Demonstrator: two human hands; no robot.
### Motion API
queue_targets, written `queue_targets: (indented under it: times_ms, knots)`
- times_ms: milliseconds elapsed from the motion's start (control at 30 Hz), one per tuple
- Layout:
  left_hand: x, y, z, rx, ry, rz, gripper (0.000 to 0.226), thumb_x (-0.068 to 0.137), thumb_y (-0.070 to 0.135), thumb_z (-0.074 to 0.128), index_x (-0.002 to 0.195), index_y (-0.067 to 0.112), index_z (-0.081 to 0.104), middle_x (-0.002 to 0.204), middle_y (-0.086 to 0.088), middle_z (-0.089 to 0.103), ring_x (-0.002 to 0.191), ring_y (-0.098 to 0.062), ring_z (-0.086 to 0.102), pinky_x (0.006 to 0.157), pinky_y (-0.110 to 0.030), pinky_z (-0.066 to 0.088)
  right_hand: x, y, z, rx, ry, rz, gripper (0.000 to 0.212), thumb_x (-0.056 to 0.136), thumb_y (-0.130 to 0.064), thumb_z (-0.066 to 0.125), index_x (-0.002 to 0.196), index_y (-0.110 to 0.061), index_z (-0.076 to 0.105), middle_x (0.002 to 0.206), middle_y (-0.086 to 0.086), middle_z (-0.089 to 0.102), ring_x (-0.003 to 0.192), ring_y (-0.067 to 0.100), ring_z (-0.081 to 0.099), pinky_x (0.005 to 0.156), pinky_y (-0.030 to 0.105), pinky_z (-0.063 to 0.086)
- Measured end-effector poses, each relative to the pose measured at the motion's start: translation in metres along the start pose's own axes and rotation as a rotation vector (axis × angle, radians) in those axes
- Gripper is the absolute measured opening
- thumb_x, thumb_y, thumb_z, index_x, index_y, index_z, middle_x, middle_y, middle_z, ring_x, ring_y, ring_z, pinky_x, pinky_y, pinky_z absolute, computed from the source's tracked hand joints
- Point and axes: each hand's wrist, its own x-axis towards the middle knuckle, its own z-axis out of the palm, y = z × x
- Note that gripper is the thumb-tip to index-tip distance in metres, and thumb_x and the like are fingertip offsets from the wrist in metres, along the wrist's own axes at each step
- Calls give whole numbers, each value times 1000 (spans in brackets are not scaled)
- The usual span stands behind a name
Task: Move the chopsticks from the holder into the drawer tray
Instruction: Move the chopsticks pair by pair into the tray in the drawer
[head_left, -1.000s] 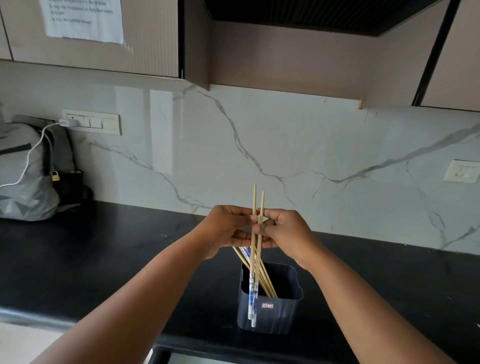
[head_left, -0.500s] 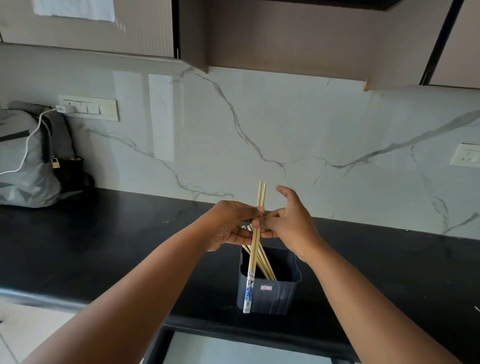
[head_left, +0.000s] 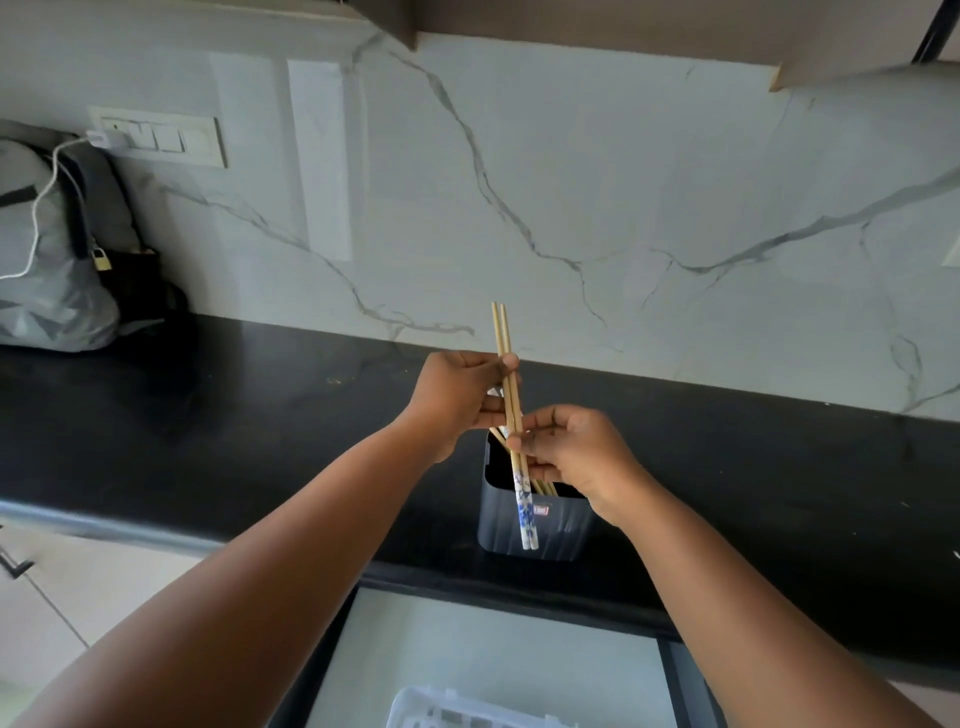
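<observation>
Together, both hands pinch a pair of chopsticks (head_left: 511, 415) near upright above the dark holder (head_left: 537, 525), left hand (head_left: 457, 400) higher, right hand (head_left: 571, 447) lower; more chopsticks inside holder on black worktop (head_left: 260, 405); white drawer tray (head_left: 467, 709) below.

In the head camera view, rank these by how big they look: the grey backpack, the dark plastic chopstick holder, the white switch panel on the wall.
1. Grey backpack, partly cut off at the frame edge
2. Dark plastic chopstick holder, nearer the camera, so unsure against the backpack
3. White switch panel
</observation>
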Motion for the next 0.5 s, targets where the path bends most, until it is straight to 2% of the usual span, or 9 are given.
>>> queue_targets:
  times_ms: [67, 133, 200, 267, 367, 433, 467, 500]
  knots:
    - [0, -11, 0, 7, -2, -3, 18, 91, 22, 67, 91, 4, 70, 81, -12, 73, 70, -29, 71, 69, -41, 62, -3, 9, 0, 1, -40, 34, 16, 77, -3, 79, 91, -6, 72, 82, 8, 77, 76, 21, 75, 61, 28, 59]
    - [0, -28, -2, 26, 5, 3, 21, 92, 26, 65, 89, 6, 70, 81, -11, 74, 68, -23, 73, 64, -35, 62, -4, 21, 0, -3, -67, 54, 15, 76, -2, 79, 89, -7, 73, 83, 9, 78, 77, 22, 76, 61, 28, 59]
    - [1, -51, -9, 89, 63, 16, 35, 94, 40, 59, 82, 10, 72, 79, -8, 76, 71, -19, 74, 62, -26, 58, -8, 41, 2, -44, -84, 83, 13, 76, -1, 79, 85, -9, 73, 78, 6, 77, 73, 20, 75, 60, 28, 59]
    - [1, -79, -22, 204, 142, 18, 53, 94, 57, 48, 77, 15, 75, 77, -4, 76, 74, -16, 74, 64, -23, 55, -17, 70, 6, -115, -121, 144, 12, 77, -1, 78, 80, -10, 72, 69, 4, 75, 67, 17, 74, 58, 27, 58]
    - [6, -123, -51, 550, 233, -27, 67, 90, 72, 31, 77, 23, 76, 79, 3, 75, 80, -14, 69, 67, -25, 45, -35, 124, 15, -245, -215, 276, 15, 74, -1, 80, 74, -13, 71, 64, 4, 71, 60, 16, 69, 58, 30, 58]
    - [8, -150, -70, 839, 179, -48, 68, 90, 73, 26, 81, 21, 69, 85, -1, 72, 87, -22, 66, 69, -31, 42, -47, 155, 19, -405, -275, 318, 14, 73, -8, 82, 71, -18, 72, 64, 0, 69, 59, 11, 66, 62, 30, 58]
    - [10, -168, -75, 1011, 117, -79, 66, 91, 72, 25, 87, 20, 65, 98, -7, 71, 98, -27, 63, 75, -34, 43, -53, 172, 20, -502, -322, 324, 12, 72, -12, 82, 71, -19, 72, 63, -3, 68, 58, 8, 64, 63, 27, 55]
    - [10, -185, -80, 1177, 36, -111, 64, 93, 69, 25, 104, 20, 64, 121, -10, 65, 117, -31, 55, 89, -39, 42, -59, 187, 22, -598, -377, 316, 9, 73, -17, 81, 72, -20, 72, 62, -7, 66, 57, 5, 60, 61, 22, 52]
